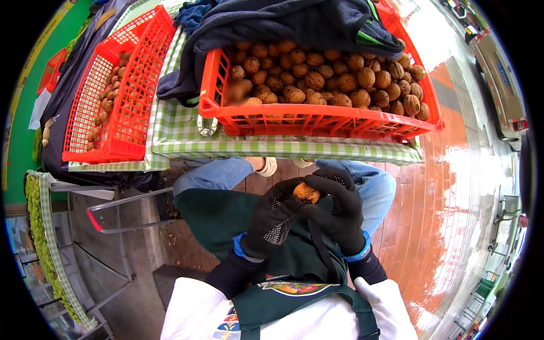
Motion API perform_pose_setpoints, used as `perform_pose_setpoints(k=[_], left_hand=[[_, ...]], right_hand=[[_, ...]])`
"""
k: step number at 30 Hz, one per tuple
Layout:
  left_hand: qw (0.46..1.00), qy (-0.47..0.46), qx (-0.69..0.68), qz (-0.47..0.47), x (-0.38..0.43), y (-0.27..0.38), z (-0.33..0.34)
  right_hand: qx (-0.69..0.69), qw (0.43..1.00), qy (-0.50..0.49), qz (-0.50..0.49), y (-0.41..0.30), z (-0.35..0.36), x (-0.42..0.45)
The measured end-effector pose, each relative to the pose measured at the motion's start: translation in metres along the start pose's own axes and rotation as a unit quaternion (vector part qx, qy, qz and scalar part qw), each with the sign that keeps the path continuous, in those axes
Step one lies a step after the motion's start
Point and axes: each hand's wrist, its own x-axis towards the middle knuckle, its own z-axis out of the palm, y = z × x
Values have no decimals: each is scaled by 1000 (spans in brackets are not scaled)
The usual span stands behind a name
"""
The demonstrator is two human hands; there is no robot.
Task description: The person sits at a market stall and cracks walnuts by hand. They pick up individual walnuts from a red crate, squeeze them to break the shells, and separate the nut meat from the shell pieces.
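Both hands wear black knit gloves with pale rubber dots, and they meet above the lap of a dark green apron (216, 216). Between them is one walnut in its shell (307, 194), tan with a dark patch along its lower side. My left hand (274, 216) pinches it from the left with thumb and fingers. From the right, my right hand (338, 208) curls its fingers over and around the same walnut. Beyond the hands, a red plastic crate (323, 114) full of walnuts (314, 80) stands on the table, partly covered by a dark fleece garment (280, 25).
A green-and-white checked cloth (255, 148) covers the table. To the left, a second red crate (127, 123) holds more walnuts. A metal frame with a red end (94, 221) juts out at left, near green grapes (46, 238). Wet, shiny tiles (418, 229) lie on the right.
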Motion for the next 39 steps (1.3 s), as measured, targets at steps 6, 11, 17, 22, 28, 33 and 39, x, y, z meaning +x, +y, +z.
perform_pose_setpoints(k=[6, 11, 17, 22, 28, 33, 39], left_hand=[[999, 22, 46, 7, -1, -6, -8], [999, 15, 25, -19, -6, -7, -11], [998, 41, 50, -12, -5, -2, 3], [997, 40, 59, 27, -7, -10, 3], [996, 67, 63, 9, -8, -15, 2], [997, 61, -13, -39, -11, -6, 12], [994, 15, -94, -56, -14, -16, 5]], right_hand=[[-32, 998, -44, 39, 3, -8, 0], [149, 971, -65, 174, 20, -13, 0], [103, 990, -13, 100, 9, 6, -2], [105, 988, 54, 99, 18, 25, -13], [254, 930, 86, 249, 23, 31, -15], [117, 987, 68, 81, 8, 39, -20], [108, 987, 116, 39, 17, 44, -25]])
